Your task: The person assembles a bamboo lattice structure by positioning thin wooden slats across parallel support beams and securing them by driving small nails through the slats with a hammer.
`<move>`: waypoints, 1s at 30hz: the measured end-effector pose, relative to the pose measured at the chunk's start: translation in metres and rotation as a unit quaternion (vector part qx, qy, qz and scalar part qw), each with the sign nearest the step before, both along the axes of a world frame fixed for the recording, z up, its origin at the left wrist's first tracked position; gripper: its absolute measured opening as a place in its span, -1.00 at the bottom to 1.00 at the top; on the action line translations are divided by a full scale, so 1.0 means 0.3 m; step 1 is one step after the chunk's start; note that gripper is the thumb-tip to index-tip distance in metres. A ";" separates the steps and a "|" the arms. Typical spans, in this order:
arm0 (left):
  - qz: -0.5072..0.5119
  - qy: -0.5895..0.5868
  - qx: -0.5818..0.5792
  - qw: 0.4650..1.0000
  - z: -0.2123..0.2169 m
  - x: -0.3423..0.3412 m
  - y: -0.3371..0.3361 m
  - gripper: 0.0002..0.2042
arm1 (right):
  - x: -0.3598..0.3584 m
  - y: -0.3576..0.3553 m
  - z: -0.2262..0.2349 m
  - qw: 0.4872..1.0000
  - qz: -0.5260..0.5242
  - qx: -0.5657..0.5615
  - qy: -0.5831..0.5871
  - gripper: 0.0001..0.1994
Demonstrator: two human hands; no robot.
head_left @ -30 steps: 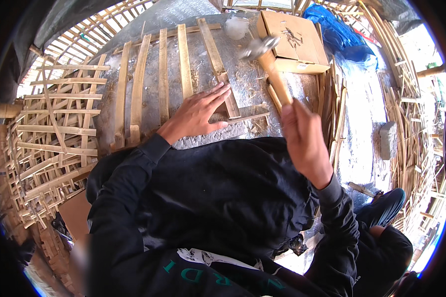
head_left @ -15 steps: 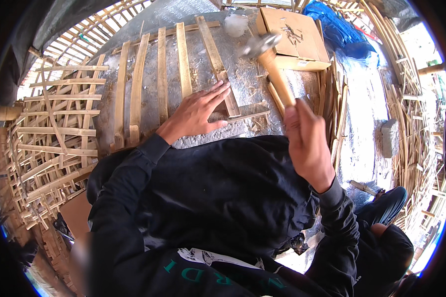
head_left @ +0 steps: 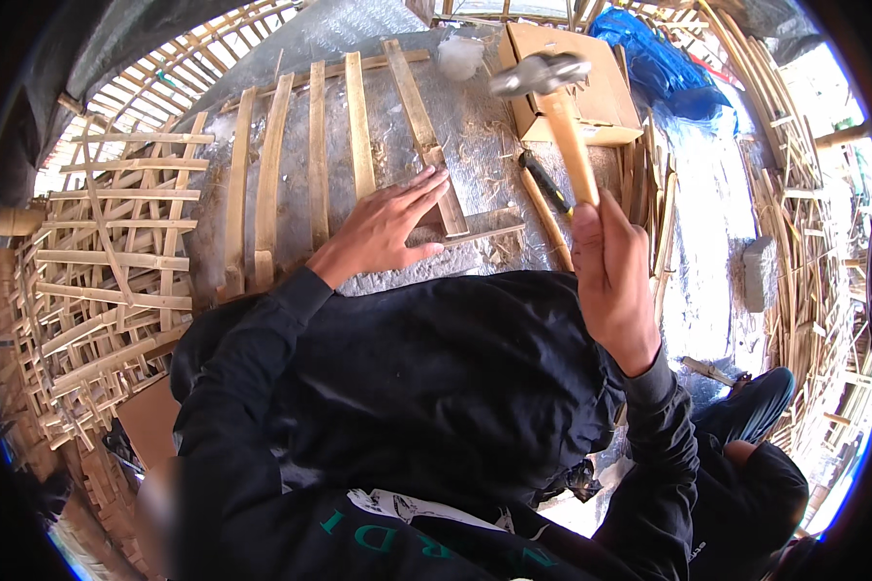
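Observation:
My left hand point(head_left: 389, 228) lies flat with its fingers stretched over the near end of the rightmost bamboo slat point(head_left: 413, 102). That end rests on a bamboo crosspiece point(head_left: 492, 226), with a grey concrete block point(head_left: 412, 272) just below the hand. In my right hand point(head_left: 615, 281) is a hammer point(head_left: 571, 145), gripped by its wooden handle. Its metal head is raised to the right of the slats, in front of the box in this view. Several more slats, among them one long slat point(head_left: 360, 126), run side by side to the left.
A cardboard box point(head_left: 606, 108) stands at the far right beside blue plastic sheeting point(head_left: 664, 68). Near the hammer lie a black-handled tool point(head_left: 545, 180) and a wooden stick point(head_left: 545, 218). Bamboo lattice point(head_left: 116, 223) is stacked left. Another person point(head_left: 751, 484) sits at lower right.
My right hand and the hammer have shifted right, and the hammer head now covers part of the box. My left hand stays nearly in place on the slat.

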State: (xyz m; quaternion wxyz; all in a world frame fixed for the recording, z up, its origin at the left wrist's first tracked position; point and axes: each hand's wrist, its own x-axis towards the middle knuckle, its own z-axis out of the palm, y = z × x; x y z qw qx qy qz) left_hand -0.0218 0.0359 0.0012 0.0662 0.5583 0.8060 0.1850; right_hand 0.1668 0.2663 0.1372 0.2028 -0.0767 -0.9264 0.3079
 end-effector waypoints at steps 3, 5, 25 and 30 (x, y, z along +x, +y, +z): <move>0.002 0.007 -0.002 1.000 0.001 0.001 -0.002 -0.10 | 0.008 -0.006 -0.069 0.990 -0.012 -0.128 -0.066 -0.75; -0.003 -0.005 -0.006 1.000 0.009 0.006 0.032 -0.10 | 0.061 0.017 -0.203 0.990 0.090 0.041 -0.100 -0.80; -0.010 0.004 0.008 1.000 -0.008 0.002 0.011 -0.09 | 0.042 0.013 -0.111 0.997 0.049 0.039 -0.039 -0.74; -0.008 0.000 0.014 1.000 -0.004 -0.001 0.006 -0.10 | -0.016 0.013 -0.016 0.992 -0.045 -0.119 -0.017 -0.75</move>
